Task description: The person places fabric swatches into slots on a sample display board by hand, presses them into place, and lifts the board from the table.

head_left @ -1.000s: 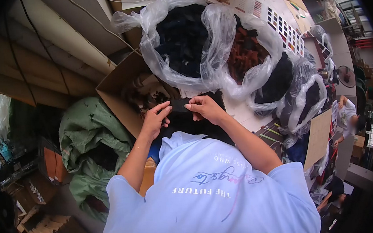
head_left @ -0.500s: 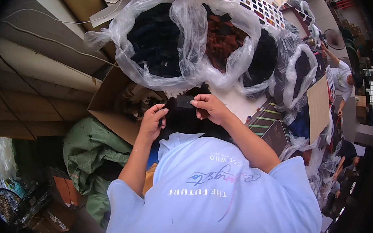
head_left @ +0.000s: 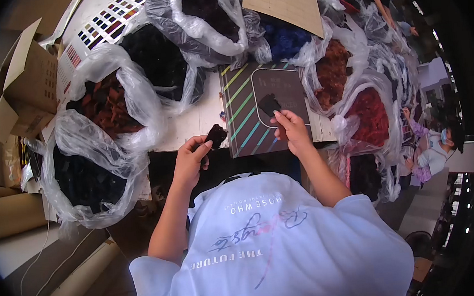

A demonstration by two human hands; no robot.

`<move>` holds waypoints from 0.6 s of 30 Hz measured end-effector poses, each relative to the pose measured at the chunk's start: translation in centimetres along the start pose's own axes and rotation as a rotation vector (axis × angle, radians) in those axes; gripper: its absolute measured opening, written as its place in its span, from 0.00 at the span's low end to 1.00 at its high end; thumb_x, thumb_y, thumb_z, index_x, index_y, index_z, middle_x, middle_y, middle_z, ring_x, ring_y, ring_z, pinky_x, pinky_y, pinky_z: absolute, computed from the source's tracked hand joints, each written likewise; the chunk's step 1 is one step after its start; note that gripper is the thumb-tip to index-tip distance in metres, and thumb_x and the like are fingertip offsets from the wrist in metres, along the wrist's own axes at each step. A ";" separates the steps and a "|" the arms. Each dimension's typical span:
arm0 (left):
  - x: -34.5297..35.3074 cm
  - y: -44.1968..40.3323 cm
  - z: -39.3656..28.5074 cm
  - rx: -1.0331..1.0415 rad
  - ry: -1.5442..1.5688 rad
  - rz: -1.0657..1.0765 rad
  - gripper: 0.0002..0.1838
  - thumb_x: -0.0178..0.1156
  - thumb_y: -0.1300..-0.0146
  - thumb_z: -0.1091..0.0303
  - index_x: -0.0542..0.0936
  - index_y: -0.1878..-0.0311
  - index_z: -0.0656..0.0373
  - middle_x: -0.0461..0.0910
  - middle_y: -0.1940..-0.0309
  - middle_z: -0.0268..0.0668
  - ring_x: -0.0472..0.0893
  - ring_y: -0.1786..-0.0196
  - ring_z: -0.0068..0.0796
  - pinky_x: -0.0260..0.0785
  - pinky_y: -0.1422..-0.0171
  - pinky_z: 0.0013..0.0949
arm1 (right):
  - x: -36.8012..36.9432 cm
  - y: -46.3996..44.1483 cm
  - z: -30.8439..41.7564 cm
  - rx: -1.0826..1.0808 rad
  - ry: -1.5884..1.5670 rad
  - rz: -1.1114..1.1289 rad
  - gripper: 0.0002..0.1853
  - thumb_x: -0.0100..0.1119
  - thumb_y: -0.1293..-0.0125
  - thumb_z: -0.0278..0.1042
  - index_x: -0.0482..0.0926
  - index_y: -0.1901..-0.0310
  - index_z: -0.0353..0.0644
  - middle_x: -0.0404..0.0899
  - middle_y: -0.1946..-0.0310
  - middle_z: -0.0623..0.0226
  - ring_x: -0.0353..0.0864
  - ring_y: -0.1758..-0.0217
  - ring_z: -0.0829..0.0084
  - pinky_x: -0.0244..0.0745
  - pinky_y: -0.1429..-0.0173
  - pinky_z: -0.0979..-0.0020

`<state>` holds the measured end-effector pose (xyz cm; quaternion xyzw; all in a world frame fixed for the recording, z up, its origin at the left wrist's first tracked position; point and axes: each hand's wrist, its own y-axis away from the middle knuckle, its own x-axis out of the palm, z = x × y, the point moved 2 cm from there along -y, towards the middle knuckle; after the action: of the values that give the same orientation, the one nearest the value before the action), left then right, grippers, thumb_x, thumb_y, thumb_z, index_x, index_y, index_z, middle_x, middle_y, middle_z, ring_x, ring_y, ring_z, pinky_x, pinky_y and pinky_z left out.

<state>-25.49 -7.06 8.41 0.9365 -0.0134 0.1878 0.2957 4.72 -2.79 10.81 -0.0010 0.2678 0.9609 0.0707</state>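
My left hand [head_left: 191,160] pinches a small dark, fuzzy swatch [head_left: 216,135] between thumb and fingers, just in front of the table edge. A flat black swatch [head_left: 270,104] is gripped at its lower edge by my right hand [head_left: 292,132]. That hand is above a dark flat case [head_left: 247,130] with coloured diagonal stripes and a rounded panel. Both swatches are apart from each other. The lower fingers of each hand are partly hidden.
Plastic bags of pieces surround the work spot: rust-brown [head_left: 103,106], black [head_left: 91,186], red [head_left: 370,119] and blue [head_left: 283,37]. A cardboard sheet [head_left: 283,3] lies over the blue ones. A colour chart [head_left: 107,18] and an open carton [head_left: 28,81] are leftward. People are at the right.
My view and body have turned right, bringing the striped case before me. My hands have moved apart, and the black swatch in my right hand is now over the case.
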 end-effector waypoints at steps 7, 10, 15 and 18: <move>6.1 -5.4 2.2 0.009 -0.460 -0.142 0.24 0.67 0.37 0.62 0.76 0.40 0.61 0.81 0.65 0.33 0.74 0.75 0.17 0.66 0.76 0.23 | -10.3 -1.7 -7.7 0.075 0.131 -0.129 0.15 0.61 0.31 0.42 0.80 0.53 0.38 0.81 0.69 0.67 0.74 0.82 0.80 0.67 0.81 0.77; 7.5 -5.5 4.9 -0.108 -0.473 -0.239 0.19 0.68 0.38 0.62 0.80 0.46 0.61 0.80 0.68 0.32 0.73 0.77 0.17 0.65 0.76 0.24 | -13.6 -3.2 -9.2 0.012 0.194 -0.179 0.14 0.62 0.33 0.42 0.81 0.57 0.38 0.82 0.71 0.66 0.77 0.82 0.78 0.70 0.79 0.74; 11.5 -7.1 6.8 -0.067 -0.524 -0.361 0.19 0.68 0.38 0.60 0.81 0.49 0.61 0.77 0.73 0.30 0.71 0.77 0.17 0.64 0.76 0.24 | -17.4 -9.3 -7.1 -0.214 0.405 -0.205 0.14 0.65 0.36 0.41 0.81 0.57 0.39 0.83 0.73 0.63 0.81 0.75 0.68 0.75 0.69 0.66; 12.9 -9.0 6.8 0.060 -0.683 -0.371 0.20 0.66 0.37 0.62 0.80 0.46 0.63 0.77 0.75 0.31 0.72 0.77 0.18 0.64 0.75 0.26 | -18.9 -12.9 -5.2 -0.388 0.514 -0.272 0.14 0.66 0.38 0.41 0.80 0.58 0.39 0.83 0.73 0.61 0.84 0.68 0.61 0.76 0.61 0.61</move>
<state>-9.98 -2.31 2.97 0.9399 0.0639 -0.1910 0.2756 25.02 2.88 0.53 -0.2919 0.0866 0.9440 0.1268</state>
